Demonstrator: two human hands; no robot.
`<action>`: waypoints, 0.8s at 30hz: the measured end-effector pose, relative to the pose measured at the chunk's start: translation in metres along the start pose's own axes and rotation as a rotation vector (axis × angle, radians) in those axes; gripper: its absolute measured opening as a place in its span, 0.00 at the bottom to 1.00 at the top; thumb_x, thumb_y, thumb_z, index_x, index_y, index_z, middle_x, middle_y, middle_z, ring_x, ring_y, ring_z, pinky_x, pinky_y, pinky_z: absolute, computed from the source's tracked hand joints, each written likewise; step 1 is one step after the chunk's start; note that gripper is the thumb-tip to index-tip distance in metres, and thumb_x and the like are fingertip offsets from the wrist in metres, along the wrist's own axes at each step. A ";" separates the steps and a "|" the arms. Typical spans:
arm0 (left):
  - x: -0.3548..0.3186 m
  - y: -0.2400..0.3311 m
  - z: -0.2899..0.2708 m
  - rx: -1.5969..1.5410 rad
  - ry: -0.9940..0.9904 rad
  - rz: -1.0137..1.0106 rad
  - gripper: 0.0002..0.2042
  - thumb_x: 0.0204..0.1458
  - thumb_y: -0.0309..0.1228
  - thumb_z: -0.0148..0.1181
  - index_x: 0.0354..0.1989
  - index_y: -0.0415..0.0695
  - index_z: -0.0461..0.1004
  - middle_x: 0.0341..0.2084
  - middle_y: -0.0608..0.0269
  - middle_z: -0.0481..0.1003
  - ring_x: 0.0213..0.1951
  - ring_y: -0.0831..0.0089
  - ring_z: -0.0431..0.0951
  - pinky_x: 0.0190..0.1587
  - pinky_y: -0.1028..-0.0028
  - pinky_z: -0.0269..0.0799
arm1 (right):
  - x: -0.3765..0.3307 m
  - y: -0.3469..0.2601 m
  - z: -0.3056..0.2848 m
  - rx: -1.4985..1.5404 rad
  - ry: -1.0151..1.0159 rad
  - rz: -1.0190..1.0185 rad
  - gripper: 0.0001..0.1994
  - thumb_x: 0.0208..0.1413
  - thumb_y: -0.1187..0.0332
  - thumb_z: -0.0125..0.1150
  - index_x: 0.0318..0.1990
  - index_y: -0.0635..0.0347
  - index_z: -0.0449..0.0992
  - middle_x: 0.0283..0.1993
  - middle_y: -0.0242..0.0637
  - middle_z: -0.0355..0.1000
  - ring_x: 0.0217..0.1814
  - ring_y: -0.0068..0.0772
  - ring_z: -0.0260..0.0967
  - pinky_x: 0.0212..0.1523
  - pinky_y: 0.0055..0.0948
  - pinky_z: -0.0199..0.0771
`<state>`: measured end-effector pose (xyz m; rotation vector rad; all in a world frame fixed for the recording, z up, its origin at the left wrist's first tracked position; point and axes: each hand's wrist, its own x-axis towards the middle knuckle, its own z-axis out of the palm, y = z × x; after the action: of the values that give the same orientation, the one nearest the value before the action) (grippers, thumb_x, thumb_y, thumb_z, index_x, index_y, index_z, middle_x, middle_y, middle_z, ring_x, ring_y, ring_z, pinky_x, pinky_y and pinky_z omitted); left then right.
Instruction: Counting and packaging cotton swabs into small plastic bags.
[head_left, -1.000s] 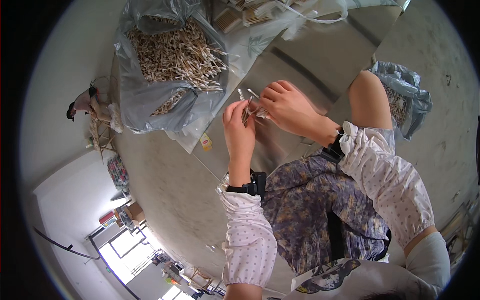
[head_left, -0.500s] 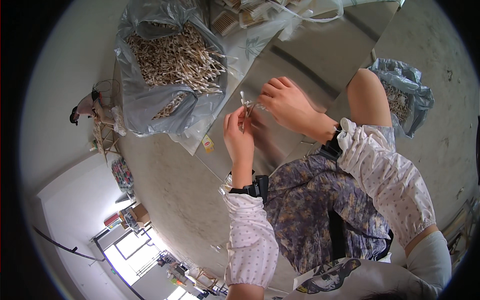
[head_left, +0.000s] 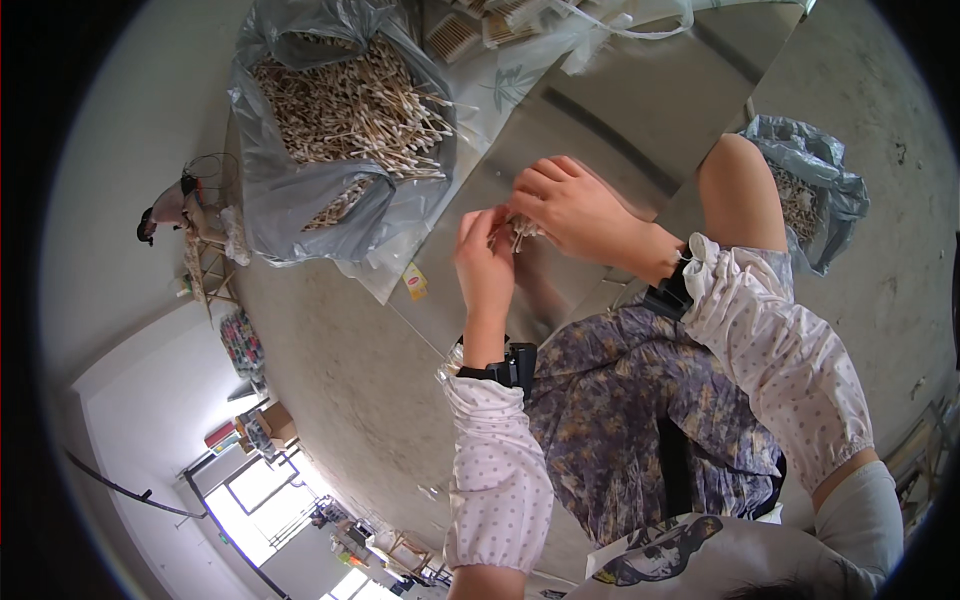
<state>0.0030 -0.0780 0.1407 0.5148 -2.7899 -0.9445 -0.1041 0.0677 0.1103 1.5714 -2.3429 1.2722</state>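
Note:
A small bunch of cotton swabs (head_left: 525,232) is between my two hands, above a shiny metal tabletop (head_left: 600,130). My right hand (head_left: 575,208) is closed around the bunch, its swab ends showing below the fingers. Against the left side of that bunch, my left hand (head_left: 484,262) has its fingers bent and pinched on swabs, mostly hidden by the fingers. Beyond my left hand stands a grey plastic bag (head_left: 330,225), open at the top and heaped with loose cotton swabs (head_left: 350,110).
Packs of swabs (head_left: 455,38) lie at the far edge on clear plastic sheeting (head_left: 510,85). A small yellow packet (head_left: 414,282) sits at the table's left edge. Right of my knee, another grey bag (head_left: 845,205) of swabs stands on the floor. Another person (head_left: 172,208) is at far left.
My hands have come together. The swabs that stuck up from my left fingers are no longer upright, and the bunch at my right hand now shows more clearly.

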 end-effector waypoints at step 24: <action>-0.019 -0.015 -0.018 0.028 0.020 -0.206 0.07 0.53 0.19 0.59 0.40 0.39 0.77 0.33 0.61 0.75 0.34 0.68 0.77 0.39 0.70 0.73 | -0.006 0.005 0.000 0.011 -0.131 0.026 0.05 0.43 0.66 0.69 0.29 0.51 0.79 0.36 0.24 0.72 0.48 0.30 0.66 0.53 0.32 0.63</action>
<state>0.0288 -0.0924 0.1456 0.8241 -2.7753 -0.9327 -0.1052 0.0728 0.1043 1.6816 -2.4444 1.2249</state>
